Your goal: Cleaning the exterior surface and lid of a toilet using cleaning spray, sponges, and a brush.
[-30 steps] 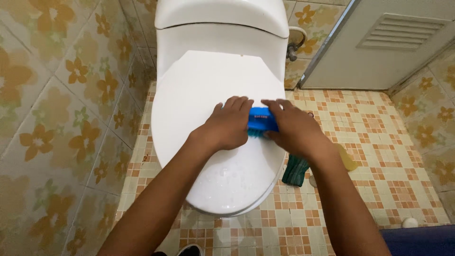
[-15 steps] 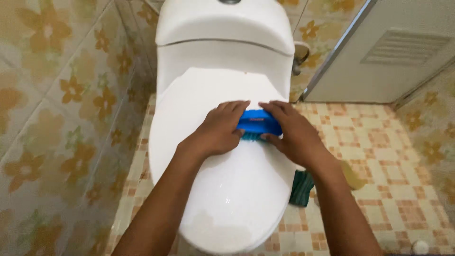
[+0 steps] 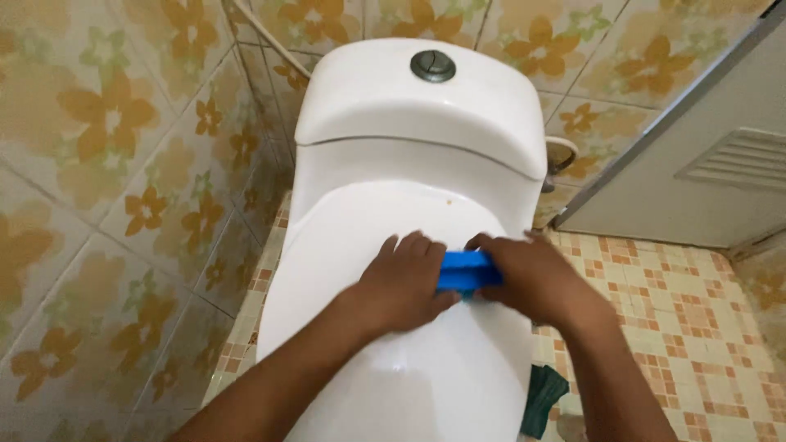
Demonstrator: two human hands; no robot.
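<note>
Blue brush (image 3: 465, 271) gripped by both hands (image 3: 401, 282) mid-lid (image 3: 368, 221) — rims well apart.

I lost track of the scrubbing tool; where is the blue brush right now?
In the head view, the blue plastic scrub brush sits on the closed white toilet lid, gripped between the left hand and right hand.

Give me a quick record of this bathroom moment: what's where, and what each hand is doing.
Place: tiled bathroom, flower-patterned wall tiles, chequered floor tiles
Main fixture: white toilet, lid closed, round flush button on the tank
Left hand: grips one end of the blue brush
Right hand: grips the other end
Brush: pressed on the lid
On the floor: green cloth beside the bowl
Background: pale door with a vent
</note>
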